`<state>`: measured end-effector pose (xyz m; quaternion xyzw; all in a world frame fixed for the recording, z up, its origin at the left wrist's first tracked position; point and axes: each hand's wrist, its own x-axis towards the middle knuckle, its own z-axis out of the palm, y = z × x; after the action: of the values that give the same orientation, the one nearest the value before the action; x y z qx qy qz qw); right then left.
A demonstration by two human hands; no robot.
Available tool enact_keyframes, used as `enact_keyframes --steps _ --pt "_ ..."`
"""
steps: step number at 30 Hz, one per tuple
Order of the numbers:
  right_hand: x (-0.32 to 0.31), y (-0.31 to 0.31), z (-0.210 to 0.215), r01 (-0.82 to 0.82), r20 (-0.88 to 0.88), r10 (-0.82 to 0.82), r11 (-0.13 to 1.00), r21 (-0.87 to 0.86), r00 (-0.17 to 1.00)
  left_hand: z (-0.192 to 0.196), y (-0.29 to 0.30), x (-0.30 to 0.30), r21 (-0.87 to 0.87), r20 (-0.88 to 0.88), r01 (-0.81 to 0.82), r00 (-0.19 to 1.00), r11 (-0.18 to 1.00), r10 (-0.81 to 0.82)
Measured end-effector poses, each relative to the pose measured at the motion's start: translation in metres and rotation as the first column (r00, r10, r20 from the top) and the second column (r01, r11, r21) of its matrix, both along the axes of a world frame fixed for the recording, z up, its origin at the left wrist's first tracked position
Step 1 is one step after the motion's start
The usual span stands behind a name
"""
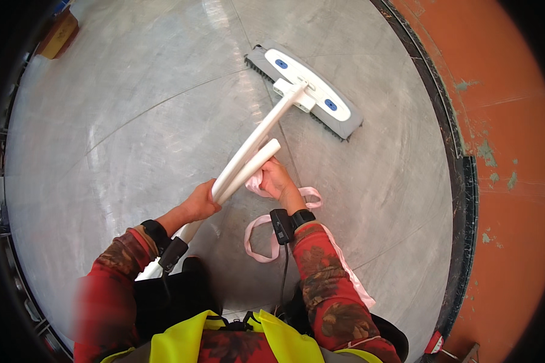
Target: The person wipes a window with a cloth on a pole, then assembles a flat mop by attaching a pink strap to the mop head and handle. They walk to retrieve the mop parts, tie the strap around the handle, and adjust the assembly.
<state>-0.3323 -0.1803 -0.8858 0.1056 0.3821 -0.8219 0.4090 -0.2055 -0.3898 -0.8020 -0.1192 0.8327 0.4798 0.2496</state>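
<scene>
Grey concrete floor (pixel 133 121) is filling most of the view, with a black curb (pixel 460 181) and an orange-red strip (pixel 515 121) running along our right. We are pushing a flat mop (pixel 306 91) over the floor; its grey-and-white head is lying flat on the concrete ahead of us, near the curb but apart from it. Our left hand (pixel 201 202) is clenching the white handle (pixel 248 154) low down, and our right hand (pixel 277 178) is closing around its upper end, with a pink strap (pixel 261 239) hanging from that hand and looping down by the wrist. Both wrists are wearing black bands with small devices. We are guessing the mopping is somewhere midway: the floor is looking faintly streaked and shiny all round, but we cannot tell cleaned parts from uncleaned ones. A yellowish box (pixel 59 35) is sitting far off at the upper left edge.
</scene>
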Motion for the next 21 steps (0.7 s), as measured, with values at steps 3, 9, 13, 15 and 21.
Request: enact_keyframes --steps 3,9,13,15,21 --pt "-0.002 -0.007 0.018 0.004 0.052 0.012 0.953 -0.302 0.999 0.015 -0.016 -0.013 0.048 -0.005 0.136 0.991 0.990 -0.136" --pt "-0.005 -0.020 0.029 0.139 0.317 -0.053 0.957 -0.255 0.947 0.022 -0.032 -0.037 0.238 0.316 0.217 0.904 0.947 -0.287" --pt "-0.003 -0.022 0.020 0.188 0.334 -0.108 0.958 -0.218 0.936 0.015 -0.044 -0.062 0.348 0.221 0.298 0.895 0.889 -0.387" --pt "-0.002 -0.019 0.016 0.192 0.342 -0.114 0.960 -0.203 0.933 0.011 -0.046 -0.081 0.449 0.357 0.040 0.907 0.892 -0.221" --pt "-0.007 -0.016 0.017 0.103 0.292 -0.086 0.994 -0.043 0.952 -0.043 0.022 -0.126 0.197 0.308 -0.224 0.938 0.955 0.156"
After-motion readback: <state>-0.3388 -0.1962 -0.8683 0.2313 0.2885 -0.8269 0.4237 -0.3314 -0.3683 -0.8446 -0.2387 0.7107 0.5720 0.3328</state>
